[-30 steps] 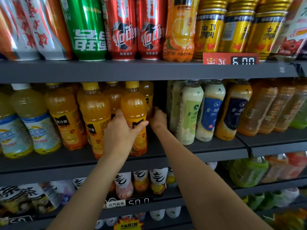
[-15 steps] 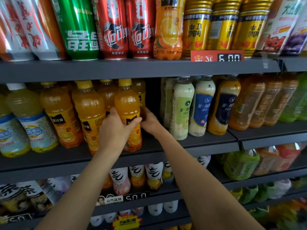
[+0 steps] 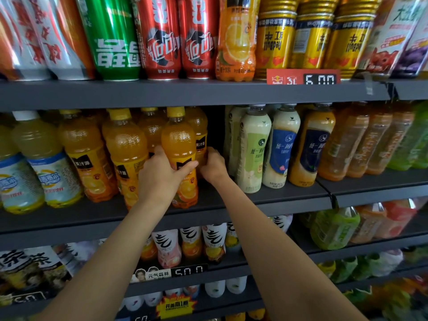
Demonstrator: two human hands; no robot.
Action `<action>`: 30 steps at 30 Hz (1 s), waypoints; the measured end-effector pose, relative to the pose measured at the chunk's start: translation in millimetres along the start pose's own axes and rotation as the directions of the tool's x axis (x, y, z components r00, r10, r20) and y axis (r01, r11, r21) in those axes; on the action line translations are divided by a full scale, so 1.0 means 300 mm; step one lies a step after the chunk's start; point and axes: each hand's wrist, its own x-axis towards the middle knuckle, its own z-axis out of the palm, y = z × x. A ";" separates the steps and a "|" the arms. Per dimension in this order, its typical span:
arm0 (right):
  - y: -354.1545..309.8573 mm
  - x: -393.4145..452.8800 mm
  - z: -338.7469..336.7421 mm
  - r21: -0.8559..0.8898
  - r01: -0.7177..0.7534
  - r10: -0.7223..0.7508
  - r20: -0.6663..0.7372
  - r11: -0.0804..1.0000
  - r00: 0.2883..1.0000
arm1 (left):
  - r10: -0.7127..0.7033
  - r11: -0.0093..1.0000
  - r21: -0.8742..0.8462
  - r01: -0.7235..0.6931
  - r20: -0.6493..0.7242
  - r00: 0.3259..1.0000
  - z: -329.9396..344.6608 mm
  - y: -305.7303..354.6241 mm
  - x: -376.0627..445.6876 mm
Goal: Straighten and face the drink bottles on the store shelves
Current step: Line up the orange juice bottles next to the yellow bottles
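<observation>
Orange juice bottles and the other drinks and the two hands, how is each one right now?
Front orange juice bottle: upright, capped, gripped by the left hand.
Orange juice bottle behind it: upright, held by the right hand.
Pale green milk tea bottle: upright, label facing out.
Red cans on the top shelf: upright, untouched.
Price tag: reads 6.00.

Lighting: even, moderately bright, from above and in front; I see soft glare on the orange bottle shoulders and cans. Shadow: deep under each shelf. Distortion: wide-angle bowing at edges. Blur: right side and bottom corners smeared; centre sharp.
</observation>
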 end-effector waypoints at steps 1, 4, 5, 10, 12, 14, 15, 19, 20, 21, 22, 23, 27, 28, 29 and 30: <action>-0.004 0.005 0.005 0.010 -0.009 0.008 0.004 1.000 1.000 | -0.003 1.000 0.002 0.003 -0.001 1.000 -0.001 0.001 -0.001; -0.012 0.021 0.019 0.033 -0.029 0.029 0.002 0.999 1.000 | 0.004 1.000 0.013 -0.004 -0.006 1.000 -0.002 0.001 -0.003; -0.015 0.026 0.022 0.038 -0.038 0.038 0.000 0.999 0.999 | 0.008 1.000 0.015 -0.008 -0.007 1.000 -0.001 0.002 -0.003; -0.029 0.044 0.040 0.102 -0.093 0.092 0.008 0.990 0.996 | 0.013 1.000 0.027 -0.013 -0.013 1.000 -0.003 0.001 -0.005; -0.023 0.050 0.043 0.126 -0.097 0.095 0.020 0.987 0.995 | 0.017 1.000 0.021 -0.017 -0.012 1.000 -0.004 0.000 -0.004; -0.006 0.049 0.043 0.081 -0.090 0.088 0.037 0.993 0.995 | 0.018 1.000 0.016 -0.018 -0.011 1.000 -0.005 0.001 -0.007; -0.001 0.048 0.041 0.099 -0.098 0.093 0.053 0.990 0.994 | 0.019 1.000 0.015 -0.019 -0.014 1.000 -0.005 0.002 -0.007; 0.002 0.052 0.048 0.161 -0.148 0.122 0.159 0.976 0.980 | 0.014 0.999 0.032 -0.013 -0.009 1.000 -0.007 0.003 -0.009; 0.001 0.052 0.051 0.165 -0.153 0.125 0.169 0.974 0.978 | 0.010 0.999 0.036 -0.009 -0.008 1.000 -0.007 0.005 -0.007; -0.001 0.049 0.053 0.171 -0.159 0.129 0.172 0.972 0.977 | 0.007 0.999 0.038 -0.007 -0.008 1.000 -0.008 0.006 -0.008; 0.000 0.048 0.054 0.180 -0.160 0.130 0.169 0.971 0.977 | 0.008 0.999 0.036 -0.007 -0.008 1.000 -0.008 0.007 -0.007; 0.001 0.047 0.055 0.184 -0.159 0.128 0.167 0.970 0.978 | 0.008 0.999 0.032 -0.008 -0.008 1.000 -0.009 0.008 -0.008; 0.012 0.048 0.063 0.184 -0.146 0.118 0.153 0.972 0.981 | 0.000 1.000 0.022 0.000 -0.001 1.000 -0.010 0.011 -0.008; 0.011 0.049 0.065 0.185 -0.144 0.116 0.154 0.972 0.981 | 0.000 1.000 0.026 0.000 -0.001 1.000 -0.011 0.011 -0.008; 0.009 0.052 0.067 0.189 -0.142 0.114 0.155 0.972 0.981 | -0.002 1.000 0.029 0.002 -0.002 1.000 -0.011 0.011 -0.007; 0.005 0.054 0.070 0.205 -0.150 0.119 0.158 0.967 0.980 | -0.003 1.000 0.030 0.003 -0.003 1.000 -0.011 0.011 -0.008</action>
